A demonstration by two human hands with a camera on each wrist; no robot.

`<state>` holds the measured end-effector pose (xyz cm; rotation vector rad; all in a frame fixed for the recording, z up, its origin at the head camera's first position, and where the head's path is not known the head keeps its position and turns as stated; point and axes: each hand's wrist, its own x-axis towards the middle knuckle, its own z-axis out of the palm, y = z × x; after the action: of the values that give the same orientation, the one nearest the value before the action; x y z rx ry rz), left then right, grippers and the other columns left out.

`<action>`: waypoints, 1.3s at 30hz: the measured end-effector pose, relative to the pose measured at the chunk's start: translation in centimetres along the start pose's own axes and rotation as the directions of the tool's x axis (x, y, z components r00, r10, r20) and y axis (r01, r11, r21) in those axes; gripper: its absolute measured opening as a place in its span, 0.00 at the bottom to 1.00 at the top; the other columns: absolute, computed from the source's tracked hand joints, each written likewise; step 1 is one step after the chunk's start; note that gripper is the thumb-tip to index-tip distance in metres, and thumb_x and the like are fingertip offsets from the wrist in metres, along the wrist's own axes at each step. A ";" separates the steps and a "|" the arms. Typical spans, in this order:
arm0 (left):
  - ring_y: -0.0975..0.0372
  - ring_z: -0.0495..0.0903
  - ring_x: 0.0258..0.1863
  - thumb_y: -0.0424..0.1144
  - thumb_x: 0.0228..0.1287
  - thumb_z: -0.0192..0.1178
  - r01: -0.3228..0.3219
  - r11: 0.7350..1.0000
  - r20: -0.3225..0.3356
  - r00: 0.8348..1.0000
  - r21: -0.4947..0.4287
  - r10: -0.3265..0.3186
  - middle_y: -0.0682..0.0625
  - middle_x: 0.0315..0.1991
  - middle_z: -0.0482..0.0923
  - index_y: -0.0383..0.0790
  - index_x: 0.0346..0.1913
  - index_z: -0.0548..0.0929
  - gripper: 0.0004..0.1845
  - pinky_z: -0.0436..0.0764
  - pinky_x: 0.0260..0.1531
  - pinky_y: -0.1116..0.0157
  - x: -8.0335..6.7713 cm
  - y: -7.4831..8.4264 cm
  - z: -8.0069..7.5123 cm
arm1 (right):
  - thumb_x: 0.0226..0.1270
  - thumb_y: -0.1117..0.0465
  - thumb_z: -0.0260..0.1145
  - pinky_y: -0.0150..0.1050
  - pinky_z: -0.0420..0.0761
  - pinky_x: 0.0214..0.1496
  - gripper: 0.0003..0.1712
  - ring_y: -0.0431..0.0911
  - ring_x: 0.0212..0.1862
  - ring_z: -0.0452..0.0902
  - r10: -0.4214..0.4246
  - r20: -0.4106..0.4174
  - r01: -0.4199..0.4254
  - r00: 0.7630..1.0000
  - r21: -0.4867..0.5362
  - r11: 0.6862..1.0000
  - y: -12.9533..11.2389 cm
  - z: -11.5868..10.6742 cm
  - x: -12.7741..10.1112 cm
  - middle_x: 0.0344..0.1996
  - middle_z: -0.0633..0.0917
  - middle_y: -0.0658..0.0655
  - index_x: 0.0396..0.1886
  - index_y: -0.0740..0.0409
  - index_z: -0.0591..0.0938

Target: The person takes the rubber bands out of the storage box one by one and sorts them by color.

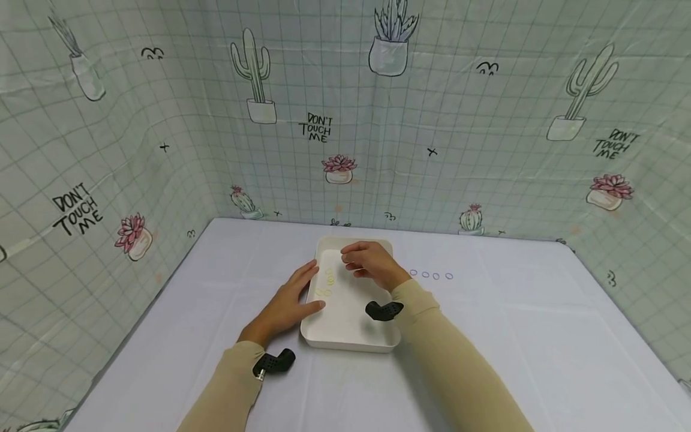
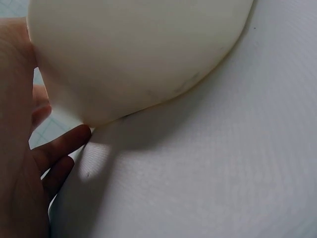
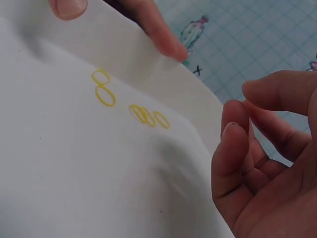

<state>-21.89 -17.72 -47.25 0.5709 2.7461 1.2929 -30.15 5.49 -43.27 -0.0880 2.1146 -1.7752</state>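
Tray: white tray sits at the middle of the head frame on the white table.
Yellow rings: five small yellow rings lie inside the tray toward its left side, two of them overlapping; in the head view they show just left of frame centre.
Left hand: left hand lies flat against the tray's left rim, fingers straight, thumb on the edge, steadying it.
Right hand: right hand hovers over the tray's far half, fingers loosely curled with a narrow gap to the thumb; nothing visibly held, though a thin ring between the tips could escape the view.
Blue rings: four blue rings lie in a row on the table, right of the tray.
Method, in my judgement: keep the left hand pressing so the tray stays put; pinch one ring at a time, avoiding the overlapped pair.
Writing: backdrop reads "DON'T TOUCH ME" at left, centre and upper right. No brands seen.
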 end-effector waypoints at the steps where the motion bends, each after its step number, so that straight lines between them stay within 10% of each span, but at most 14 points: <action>1: 0.53 0.48 0.78 0.49 0.63 0.66 0.002 1.000 0.002 1.000 -0.003 -0.002 0.57 0.80 0.47 0.41 0.79 0.58 0.45 0.54 0.71 0.43 0.0 0.0 0.0 | 0.65 0.61 0.69 0.36 0.80 0.40 0.22 0.47 0.41 0.81 0.009 -0.007 -0.009 1.000 -0.008 1.000 0.1 0.2 0.3 0.43 0.84 0.55 0.57 0.65 0.82; 24: 0.52 0.49 0.78 0.50 0.63 0.66 -0.006 1.000 -0.019 1.000 0.002 0.006 0.57 0.80 0.49 0.42 0.79 0.60 0.44 0.55 0.71 0.42 0.1 -0.1 -0.1 | 0.62 0.62 0.70 0.32 0.73 0.25 0.14 0.42 0.22 0.71 -0.037 -0.012 0.034 0.999 -0.222 0.974 1.0 1.9 2.2 0.23 0.81 0.53 0.48 0.59 0.86; 39: 0.55 0.48 0.78 0.50 0.62 0.66 0.003 1.000 -0.020 1.000 0.005 -0.003 0.60 0.80 0.48 0.43 0.79 0.60 0.44 0.54 0.72 0.44 0.1 0.0 -0.3 | 0.63 0.64 0.67 0.34 0.77 0.27 0.13 0.44 0.24 0.76 -0.127 0.037 0.132 0.991 -0.351 0.927 1.4 1.8 2.9 0.28 0.84 0.55 0.47 0.59 0.86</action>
<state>-22.01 -17.92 -46.99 0.5568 2.7665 1.2981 -31.98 3.24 -45.53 -0.3418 2.4453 -1.4332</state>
